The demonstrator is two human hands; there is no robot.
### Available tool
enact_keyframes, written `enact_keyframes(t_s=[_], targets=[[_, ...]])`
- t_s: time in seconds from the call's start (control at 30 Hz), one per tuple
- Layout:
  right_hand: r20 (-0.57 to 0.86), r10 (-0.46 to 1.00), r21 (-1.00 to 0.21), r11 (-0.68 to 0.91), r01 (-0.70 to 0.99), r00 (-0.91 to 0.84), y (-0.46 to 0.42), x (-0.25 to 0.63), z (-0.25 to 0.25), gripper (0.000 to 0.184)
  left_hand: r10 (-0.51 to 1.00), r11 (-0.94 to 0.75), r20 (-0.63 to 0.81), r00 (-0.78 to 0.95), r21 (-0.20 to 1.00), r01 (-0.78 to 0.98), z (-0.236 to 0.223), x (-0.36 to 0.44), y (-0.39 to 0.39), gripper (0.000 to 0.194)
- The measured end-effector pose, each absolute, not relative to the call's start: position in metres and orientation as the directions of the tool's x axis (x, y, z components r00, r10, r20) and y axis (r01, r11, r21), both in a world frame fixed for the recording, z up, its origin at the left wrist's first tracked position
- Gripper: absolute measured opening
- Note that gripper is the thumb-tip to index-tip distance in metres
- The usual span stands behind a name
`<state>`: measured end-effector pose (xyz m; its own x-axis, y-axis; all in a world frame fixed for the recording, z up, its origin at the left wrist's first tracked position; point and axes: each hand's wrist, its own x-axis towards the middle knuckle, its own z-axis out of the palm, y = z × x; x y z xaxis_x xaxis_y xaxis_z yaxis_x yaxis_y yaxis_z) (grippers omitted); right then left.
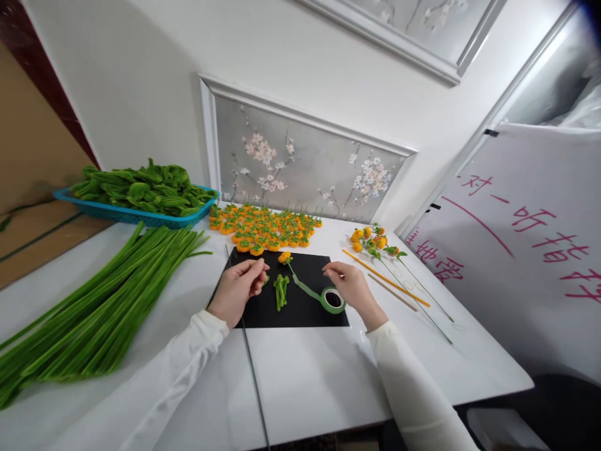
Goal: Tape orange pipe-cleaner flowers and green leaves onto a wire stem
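Head view: from my remote seat I look down on two bare hands over a white bench (319, 382), with a black mat (305, 318) beneath and between them. The left hand (239, 287) is over the mat's left side, fingers curled and tips drawn together; I cannot tell whether anything thin is pinched there, though a bit of green shows just beside them. The right hand (350, 285) is by the mat's right edge, thumb and forefinger also together at the tips, and again I cannot make out anything between them.

Between the hands, I have one yellow flower head (284, 257) at the mat's far edge, its short stem meeting a strip of green tape (306, 289) that runs to the tape roll (333, 300), near the right hand. A small cluster of green pieces (280, 292) lies on the mat, nearer the left hand.

Beyond the mat I see many orange flower heads (263, 227) massed in rows. To my left are a bundle of long green stems (107, 307) and a blue tray (159, 219) heaped with green leaves (145, 189). To my right lie finished-looking flower sprigs (369, 238), an orange stick (387, 279) and a tan stick (392, 292).
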<state>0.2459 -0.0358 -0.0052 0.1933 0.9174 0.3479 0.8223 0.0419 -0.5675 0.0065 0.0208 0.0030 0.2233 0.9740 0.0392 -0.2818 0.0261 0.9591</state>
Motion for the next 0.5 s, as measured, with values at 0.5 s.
enact_keyframes(t_s=[0.5], targets=[[0.224,0.952,-0.416,-0.102,0.903,0.210,0.012,0.182,-0.004,0.020,0.951,-0.231,0.237,-0.201,0.972,0.054,0.006,-0.022,0.050,0.019]])
